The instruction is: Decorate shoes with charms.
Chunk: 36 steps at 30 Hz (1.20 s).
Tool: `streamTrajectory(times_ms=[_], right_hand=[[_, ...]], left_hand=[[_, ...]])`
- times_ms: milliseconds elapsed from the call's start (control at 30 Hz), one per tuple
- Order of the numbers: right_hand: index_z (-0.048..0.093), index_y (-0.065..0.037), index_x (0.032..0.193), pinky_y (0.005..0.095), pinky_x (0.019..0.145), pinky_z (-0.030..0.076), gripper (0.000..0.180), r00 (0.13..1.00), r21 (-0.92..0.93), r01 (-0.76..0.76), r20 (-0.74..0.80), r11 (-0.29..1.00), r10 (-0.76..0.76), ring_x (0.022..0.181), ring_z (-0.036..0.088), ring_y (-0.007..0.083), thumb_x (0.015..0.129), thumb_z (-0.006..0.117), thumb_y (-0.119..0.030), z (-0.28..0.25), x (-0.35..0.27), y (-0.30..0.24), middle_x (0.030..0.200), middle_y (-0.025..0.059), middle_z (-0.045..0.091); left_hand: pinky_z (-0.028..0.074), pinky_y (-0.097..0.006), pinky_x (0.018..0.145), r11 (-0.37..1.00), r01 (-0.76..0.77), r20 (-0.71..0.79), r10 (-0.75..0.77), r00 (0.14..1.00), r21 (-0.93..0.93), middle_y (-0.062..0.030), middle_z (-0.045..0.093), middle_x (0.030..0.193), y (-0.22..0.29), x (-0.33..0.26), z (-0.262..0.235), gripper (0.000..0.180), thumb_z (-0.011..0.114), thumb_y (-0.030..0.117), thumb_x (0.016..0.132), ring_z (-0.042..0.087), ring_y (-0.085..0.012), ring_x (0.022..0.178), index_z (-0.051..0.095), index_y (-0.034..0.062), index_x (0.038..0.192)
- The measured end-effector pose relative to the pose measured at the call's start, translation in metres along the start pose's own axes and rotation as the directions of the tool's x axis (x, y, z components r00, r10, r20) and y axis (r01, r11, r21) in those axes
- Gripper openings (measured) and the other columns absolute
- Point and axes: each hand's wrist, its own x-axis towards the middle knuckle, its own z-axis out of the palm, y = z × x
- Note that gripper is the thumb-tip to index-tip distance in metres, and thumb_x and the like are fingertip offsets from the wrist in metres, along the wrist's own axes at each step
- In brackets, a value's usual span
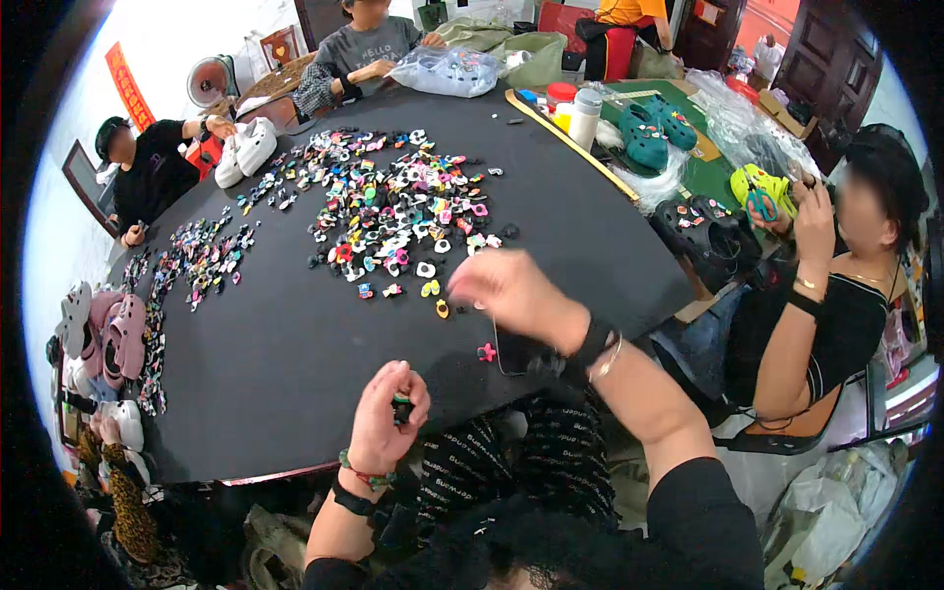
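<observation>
Table point(265, 383): dark, broad, across most of the view. Main charm pile point(393, 206): loosely heaped from the middle toward the far edge, in mixed colours, with no single long axis. Lies ahead of both hands, toward the far edge; sits nearer to the right hand, farther from the left. Smaller pile point(202, 258): drawn out beside the left edge, long axis running from the far side toward the near left corner.

Pink clogs point(123, 339): stacked at the left edge. Black clogs point(703, 241): at the right edge, beside a co-worker. White clogs point(246, 152): toward the far left corner, beyond the smaller pile.

Right hand point(516, 300): above the table, between the main pile and the near edge, pointing leftward; blurred. Fingers bent; cannot tell how far parted, nor whether holding anything. Left hand point(383, 423): at the near edge, fingers and thumb curled in a grip around a dark item point(401, 408) with a touch of green. Mostly hidden by fingers; long axis cannot be told.

Pink star charm point(486, 352): flat on the table, apart from the main pile, just nearside of the right hand. Yellow charm point(442, 309): loose, left of the right hand.
</observation>
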Motion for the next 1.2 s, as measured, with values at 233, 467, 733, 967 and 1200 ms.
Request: streamTrajectory(times_ms=[233,467,733,967,1200], right_hand=[[0.069,-0.005,0.095,0.0390,0.081,0.049,0.025,0.957,-0.408,-0.287,-0.162,0.867,0.241,0.089,0.060,0.0323,0.074,0.074,-0.018,-0.047,-0.006,0.131,0.088,0.0131,0.062],[0.066,-0.003,0.088,0.0327,0.069,0.051,0.025,0.813,-0.043,-0.566,-0.189,0.823,0.550,0.076,0.063,0.0232,0.067,0.079,-0.009,-0.043,-0.010,0.132,0.079,0.0115,0.064],[0.066,0.001,0.083,0.0256,0.056,0.050,0.010,0.813,0.114,-0.544,-0.175,0.831,0.556,0.061,0.063,0.0108,0.075,0.072,-0.002,-0.049,-0.012,0.124,0.070,0.0072,0.068],[0.070,0.000,0.091,0.0277,0.060,0.050,0.013,0.898,-0.248,-0.439,-0.107,0.864,0.426,0.063,0.064,0.0150,0.081,0.065,-0.006,-0.037,0.004,0.120,0.073,0.0095,0.068],[0.070,-0.006,0.092,0.0397,0.079,0.049,0.017,0.954,-0.585,-0.296,-0.154,0.755,0.255,0.090,0.062,0.0334,0.079,0.069,-0.016,-0.035,0.013,0.128,0.088,0.0164,0.064]], left_hand=[[0.029,-0.025,0.044,0.965,-0.248,-0.029,0.251,0.967,0.090,-0.0033,0.046,0.066,0.002,-0.002,-0.034,0.029,0.047,0.024,0.099,0.042,-0.0132,0.049,0.042,0.0097,0.074],[0.032,-0.023,0.041,0.954,-0.292,0.025,0.294,0.955,-0.063,-0.0026,0.042,0.069,0.001,0.000,-0.050,0.033,0.038,0.032,0.104,0.038,-0.0117,0.049,0.043,0.0098,0.080],[0.031,-0.021,0.035,0.933,-0.226,-0.005,0.233,0.972,-0.281,-0.0026,0.041,0.068,0.006,0.005,-0.054,0.035,0.036,0.030,0.104,0.038,-0.0108,0.044,0.039,0.0101,0.076],[0.030,-0.021,0.040,0.923,-0.258,0.068,0.289,0.955,-0.287,-0.0025,0.047,0.073,-0.001,0.005,-0.064,0.024,0.044,0.027,0.101,0.041,-0.0097,0.050,0.054,0.0092,0.089],[0.030,-0.021,0.043,0.932,-0.313,0.004,0.319,0.948,-0.183,-0.0017,0.049,0.077,-0.003,0.003,-0.057,0.020,0.050,0.024,0.099,0.041,-0.0104,0.054,0.060,0.0076,0.104]])
